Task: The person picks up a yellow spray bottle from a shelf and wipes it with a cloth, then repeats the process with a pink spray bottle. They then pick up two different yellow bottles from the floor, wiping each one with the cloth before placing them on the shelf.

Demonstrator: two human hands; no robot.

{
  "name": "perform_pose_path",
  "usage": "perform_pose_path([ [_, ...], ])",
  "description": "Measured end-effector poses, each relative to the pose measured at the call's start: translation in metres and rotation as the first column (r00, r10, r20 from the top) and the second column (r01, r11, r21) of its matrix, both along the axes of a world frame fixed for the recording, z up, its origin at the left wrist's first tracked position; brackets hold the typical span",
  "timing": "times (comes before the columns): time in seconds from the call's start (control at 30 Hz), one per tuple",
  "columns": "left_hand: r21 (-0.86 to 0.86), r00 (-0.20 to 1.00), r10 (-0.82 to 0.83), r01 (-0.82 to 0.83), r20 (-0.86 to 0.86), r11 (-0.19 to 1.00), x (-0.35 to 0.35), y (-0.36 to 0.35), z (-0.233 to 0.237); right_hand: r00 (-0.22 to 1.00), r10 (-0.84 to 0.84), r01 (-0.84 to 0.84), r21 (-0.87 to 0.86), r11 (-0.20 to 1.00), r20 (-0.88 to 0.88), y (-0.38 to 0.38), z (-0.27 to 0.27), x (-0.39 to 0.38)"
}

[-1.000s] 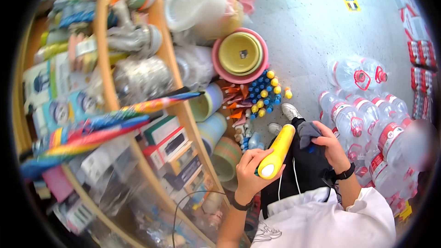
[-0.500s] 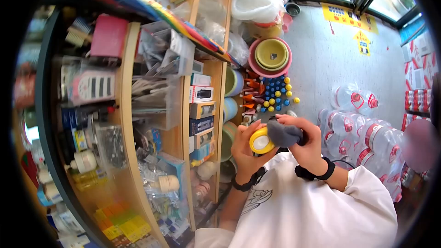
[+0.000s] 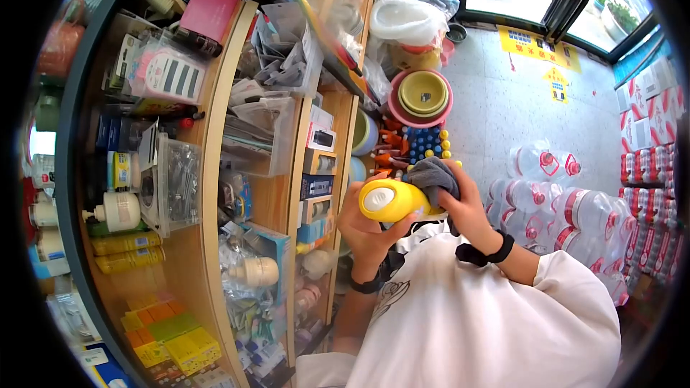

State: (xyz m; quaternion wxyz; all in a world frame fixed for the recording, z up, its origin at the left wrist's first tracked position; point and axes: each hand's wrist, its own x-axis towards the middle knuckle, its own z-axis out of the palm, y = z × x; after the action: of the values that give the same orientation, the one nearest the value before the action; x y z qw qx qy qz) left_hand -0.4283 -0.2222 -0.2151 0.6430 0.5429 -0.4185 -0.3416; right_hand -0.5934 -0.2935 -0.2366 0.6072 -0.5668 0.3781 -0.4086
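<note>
A yellow bottle (image 3: 390,202) with a white cap is held in my left hand (image 3: 365,233), tilted so that its cap faces the camera. My right hand (image 3: 466,205) grips a grey cloth (image 3: 433,176), which lies against the bottle's right side. Both hands are close together in front of the white shirt, with the fingers of each wrapped round what they hold. The bottle's lower end is partly hidden by the cloth and fingers.
Wooden shelves (image 3: 208,172) with boxes and packaged goods stand on the left. Ahead are a pink basin (image 3: 394,108) holding green bowls (image 3: 424,93) and several blue- and yellow-capped bottles (image 3: 428,142). Large clear bottles (image 3: 543,205) and red-white packs (image 3: 645,167) stand at the right.
The yellow bottle has moved left and up and shows more of its body. The cloth has shifted up off its cap side. The camera view has turned slightly.
</note>
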Motion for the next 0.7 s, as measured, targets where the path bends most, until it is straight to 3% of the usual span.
perform_pose_path([
  [0.07, 0.035, 0.997, -0.038, 0.036, 0.062, 0.999, 0.002, 0.001, 0.010, 0.978, 0.091, -0.143, 0.289, 0.946, 0.186, 0.002, -0.004, -0.003],
  [0.1, 0.061, 0.988, -0.072, 0.065, 0.136, 0.996, 0.000, -0.001, 0.012, 0.955, 0.049, -0.150, 0.331, 0.932, 0.294, 0.007, 0.004, -0.001],
  [0.13, 0.090, 0.972, -0.107, 0.090, 0.207, 0.992, -0.003, -0.001, 0.014, 0.955, 0.051, -0.151, 0.331, 0.931, 0.293, 0.008, 0.014, 0.002],
  [0.2, 0.111, 0.984, -0.111, 0.096, 0.138, 0.989, -0.009, 0.002, 0.014, 0.910, 0.125, -0.131, -0.012, 0.991, 0.396, -0.001, 0.032, 0.009],
  [0.27, 0.060, 0.932, -0.087, 0.070, 0.352, 0.996, -0.010, 0.005, 0.008, 0.920, 0.154, -0.121, -0.111, 0.986, 0.362, -0.008, 0.047, 0.013],
  [0.33, 0.008, 0.939, -0.024, 0.023, 0.342, 1.000, -0.015, 0.004, 0.009, 0.966, 0.259, -0.235, -0.476, 0.847, -0.017, -0.012, 0.060, 0.015],
  [0.37, 0.014, 0.937, -0.004, -0.001, 0.349, 1.000, -0.014, 0.006, 0.007, 0.971, 0.233, -0.227, -0.551, 0.803, -0.060, -0.011, 0.060, 0.016],
  [0.4, 0.021, 0.934, 0.014, -0.022, 0.356, 1.000, -0.013, 0.006, 0.006, 0.971, 0.231, -0.226, -0.551, 0.803, -0.061, -0.006, 0.060, 0.014],
  [0.47, -0.005, 0.919, 0.016, -0.015, 0.394, 1.000, -0.014, 0.006, 0.007, 0.988, 0.006, -0.108, -0.672, 0.733, -0.153, 0.008, 0.062, 0.010],
  [0.53, -0.029, 0.904, 0.023, -0.012, 0.427, 0.999, -0.017, 0.007, 0.009, 0.985, -0.041, -0.093, -0.709, 0.699, -0.170, 0.018, 0.053, 0.006],
  [0.6, -0.057, 0.885, 0.059, -0.036, 0.462, 0.998, -0.023, 0.008, 0.012, 0.984, -0.154, 0.032, -0.753, 0.657, -0.092, 0.024, 0.042, 0.005],
  [0.67, -0.045, 0.874, 0.035, -0.015, 0.485, 0.999, -0.028, 0.012, 0.004, 0.980, -0.172, 0.048, -0.731, 0.681, -0.095, 0.023, 0.042, 0.003],
  [0.7, -0.070, 0.853, 0.039, -0.003, 0.520, 0.998, -0.031, 0.014, 0.003, 0.974, -0.186, 0.059, -0.652, 0.756, -0.127, 0.025, 0.046, 0.006],
])
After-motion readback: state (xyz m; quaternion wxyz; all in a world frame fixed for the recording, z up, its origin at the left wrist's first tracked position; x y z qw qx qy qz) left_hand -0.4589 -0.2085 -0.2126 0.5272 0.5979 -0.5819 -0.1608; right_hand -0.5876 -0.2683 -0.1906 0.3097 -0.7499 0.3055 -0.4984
